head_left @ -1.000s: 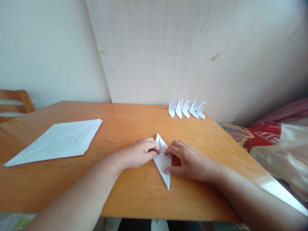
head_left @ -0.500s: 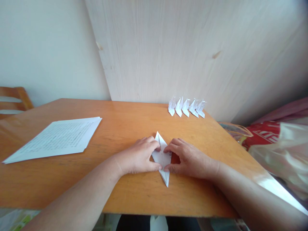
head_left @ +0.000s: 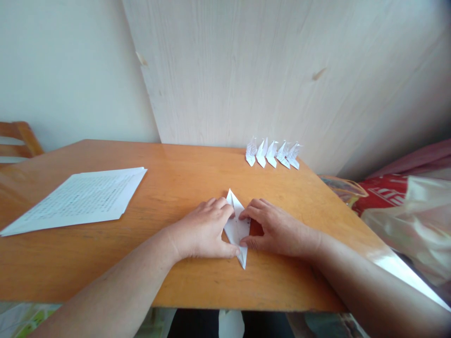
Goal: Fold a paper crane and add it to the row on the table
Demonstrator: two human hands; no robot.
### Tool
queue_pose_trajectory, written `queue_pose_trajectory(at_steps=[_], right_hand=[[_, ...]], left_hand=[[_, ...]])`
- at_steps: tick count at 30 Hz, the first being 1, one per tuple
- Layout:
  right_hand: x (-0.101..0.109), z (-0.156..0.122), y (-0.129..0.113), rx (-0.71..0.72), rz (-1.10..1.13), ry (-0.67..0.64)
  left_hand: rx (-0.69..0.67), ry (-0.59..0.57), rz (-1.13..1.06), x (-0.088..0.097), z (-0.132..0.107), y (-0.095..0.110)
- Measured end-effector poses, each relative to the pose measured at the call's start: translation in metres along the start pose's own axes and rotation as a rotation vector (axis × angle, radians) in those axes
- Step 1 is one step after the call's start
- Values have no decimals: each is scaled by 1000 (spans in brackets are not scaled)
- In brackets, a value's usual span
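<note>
A white folded paper point(head_left: 237, 230), a long diamond with a crease down its upper part, lies on the wooden table in front of me. My left hand point(head_left: 206, 231) grips its left side, fingertips on the upper half and thumb near the lower point. On the opposite side my right hand point(head_left: 273, 227) holds the right edge, with curled fingers above and the thumb below. Both the upper and lower tips of the paper stick out between my hands. Parts of its side edges are hidden by my fingers.
Several folded white paper figures point(head_left: 271, 155) stand in a row at the table's back right. A stack of printed sheets point(head_left: 84, 197) lies on the left of the table point(head_left: 190, 173). Beyond the right edge are a red bag point(head_left: 382, 192) and a whitish plastic bag point(head_left: 412, 225).
My left thumb has slid slightly down and right along the lower part of the folded paper. My right hand keeps nearly the same hold. The whole view has shifted a little.
</note>
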State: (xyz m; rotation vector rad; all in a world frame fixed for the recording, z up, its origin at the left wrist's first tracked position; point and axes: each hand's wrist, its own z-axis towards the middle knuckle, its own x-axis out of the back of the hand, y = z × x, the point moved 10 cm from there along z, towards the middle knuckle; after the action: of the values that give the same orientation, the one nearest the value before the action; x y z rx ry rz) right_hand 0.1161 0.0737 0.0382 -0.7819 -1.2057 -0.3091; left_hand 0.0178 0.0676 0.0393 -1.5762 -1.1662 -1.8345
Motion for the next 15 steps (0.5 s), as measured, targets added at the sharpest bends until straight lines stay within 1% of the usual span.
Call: queue_pose_trajectory(at_steps=[7, 15], right_hand=[[0, 0, 0, -7, 15, -5], [1, 0, 0, -11, 4, -14]], left_hand=[[-22, 1, 58, 0, -2, 7], [21, -3, 100, -4, -6, 9]])
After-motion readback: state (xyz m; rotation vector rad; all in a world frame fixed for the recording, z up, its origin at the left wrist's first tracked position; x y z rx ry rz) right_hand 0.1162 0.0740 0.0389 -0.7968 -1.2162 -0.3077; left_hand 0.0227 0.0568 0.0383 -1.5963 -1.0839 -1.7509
